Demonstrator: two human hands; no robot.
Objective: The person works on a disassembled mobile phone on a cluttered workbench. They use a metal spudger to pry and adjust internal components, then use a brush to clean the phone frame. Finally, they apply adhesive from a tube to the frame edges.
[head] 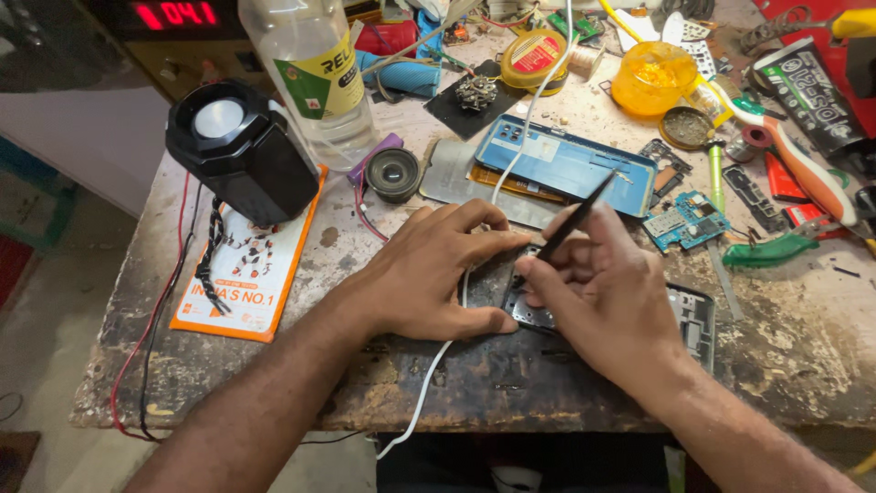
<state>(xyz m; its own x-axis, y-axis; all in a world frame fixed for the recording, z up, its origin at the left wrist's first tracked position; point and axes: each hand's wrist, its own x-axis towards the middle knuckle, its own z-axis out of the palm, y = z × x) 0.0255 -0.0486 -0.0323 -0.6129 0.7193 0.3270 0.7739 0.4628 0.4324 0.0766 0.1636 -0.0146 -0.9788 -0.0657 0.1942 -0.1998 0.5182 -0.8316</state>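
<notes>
My left hand (436, 272) presses flat on a dark opened phone body (532, 312) at the middle of the worn workbench, thumb along its near edge. My right hand (607, 290) grips a thin black pointed tool (577, 217) like a pen, its tip down on the phone's inner part between the two hands. Much of the phone lies hidden under both hands. A white cable (436, 376) runs under my left hand and over the bench's front edge.
A blue phone frame (568, 164) and a small circuit board (686, 219) lie just beyond the hands. At left stand a black speaker (239, 151), a plastic bottle (315, 78) and an orange leaflet (248, 274). Screwdrivers, a yellow tub (653, 78) and tubes crowd the right.
</notes>
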